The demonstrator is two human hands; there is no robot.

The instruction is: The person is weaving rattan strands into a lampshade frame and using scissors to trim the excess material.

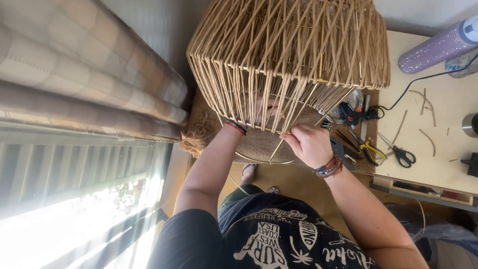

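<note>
Left hand inside woven shade, grip hidden, cannot tell. Right hand pinches 1 strand at frame rim.

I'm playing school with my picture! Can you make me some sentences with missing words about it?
1. The left hand reaches ____ the woven rattan lampshade.
2. The right hand pinches a strand at the lampshade's ____ rim.
3. The scissors on the table have ____ handles.
4. The pliers have ____ handles.

Missing words: inside; lower; black; yellow
</note>
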